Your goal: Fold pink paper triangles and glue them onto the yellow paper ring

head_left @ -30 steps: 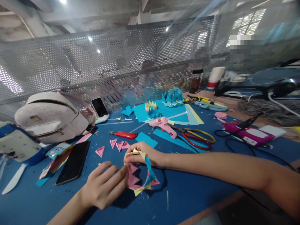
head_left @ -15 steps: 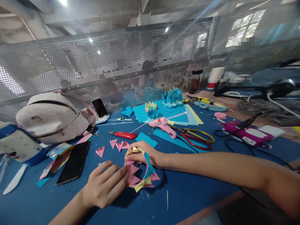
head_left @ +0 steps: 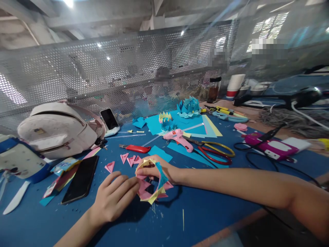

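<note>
A ring of folded paper [head_left: 160, 189] in pink, yellow and blue, with pointed edges, is held up above the blue table. My right hand [head_left: 154, 168] grips its far side, the thumb inside the ring and the fingers behind. At the ring's left edge, my left hand [head_left: 117, 193] pinches the pink part, its fingertips partly hidden. Several small folded pink paper triangles [head_left: 110, 167] lie just beyond my hands. Behind the ring are a red utility knife [head_left: 137, 149], a pink glue gun [head_left: 179, 140] and scissors [head_left: 216, 151] with red and yellow handles.
Blue paper sheets [head_left: 154, 124] lie at the back with a blue paper flower [head_left: 189, 107] on them. To the left are a black phone [head_left: 81, 180], a pale backpack [head_left: 59, 128] and a white plastic knife [head_left: 16, 199]. A magenta power bank [head_left: 269, 146] and cables lie right.
The paper ring has risen slightly and tilted a little, its near edge now higher. Both hands keep hold of it, with the left fingers shifted slightly.
</note>
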`<state>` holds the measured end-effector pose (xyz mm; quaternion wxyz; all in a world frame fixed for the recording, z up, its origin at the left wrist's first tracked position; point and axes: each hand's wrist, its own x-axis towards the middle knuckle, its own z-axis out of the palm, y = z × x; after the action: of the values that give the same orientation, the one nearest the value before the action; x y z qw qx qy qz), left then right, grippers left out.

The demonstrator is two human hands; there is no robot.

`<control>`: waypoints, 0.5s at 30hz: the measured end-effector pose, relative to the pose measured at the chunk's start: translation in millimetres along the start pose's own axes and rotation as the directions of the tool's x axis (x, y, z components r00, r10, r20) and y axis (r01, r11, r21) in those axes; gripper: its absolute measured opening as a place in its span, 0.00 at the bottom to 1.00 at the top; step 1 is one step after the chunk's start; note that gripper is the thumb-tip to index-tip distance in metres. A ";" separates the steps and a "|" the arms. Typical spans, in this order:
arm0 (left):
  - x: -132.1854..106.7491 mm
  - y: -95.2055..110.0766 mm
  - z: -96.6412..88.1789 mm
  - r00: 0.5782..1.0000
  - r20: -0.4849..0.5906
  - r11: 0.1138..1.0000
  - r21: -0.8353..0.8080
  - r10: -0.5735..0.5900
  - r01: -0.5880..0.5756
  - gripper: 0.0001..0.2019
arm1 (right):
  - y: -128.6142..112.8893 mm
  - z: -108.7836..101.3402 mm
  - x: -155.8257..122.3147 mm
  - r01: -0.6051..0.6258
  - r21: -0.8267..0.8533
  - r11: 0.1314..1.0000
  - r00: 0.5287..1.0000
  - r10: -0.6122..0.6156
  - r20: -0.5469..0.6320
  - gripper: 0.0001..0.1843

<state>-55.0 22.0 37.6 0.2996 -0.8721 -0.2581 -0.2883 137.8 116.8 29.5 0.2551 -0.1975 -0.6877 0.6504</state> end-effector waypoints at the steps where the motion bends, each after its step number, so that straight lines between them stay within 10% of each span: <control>1: 0.2 -0.1 -0.2 1.000 -0.003 1.000 -0.004 -0.003 0.003 0.14 | -0.9 1.1 -1.0 -0.003 0.004 1.000 1.000 0.003 0.000 0.24; 15: 5.5 1.1 -1.0 0.999 -0.032 1.000 -0.021 -0.004 0.003 0.15 | 6.6 -0.7 -4.1 0.140 -0.274 0.952 0.989 -0.146 -0.002 0.21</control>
<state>-50.8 22.1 41.5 0.2939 -0.8700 -0.2519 -0.3055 141.0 115.4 22.6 0.2795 -0.1879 -0.7803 0.5269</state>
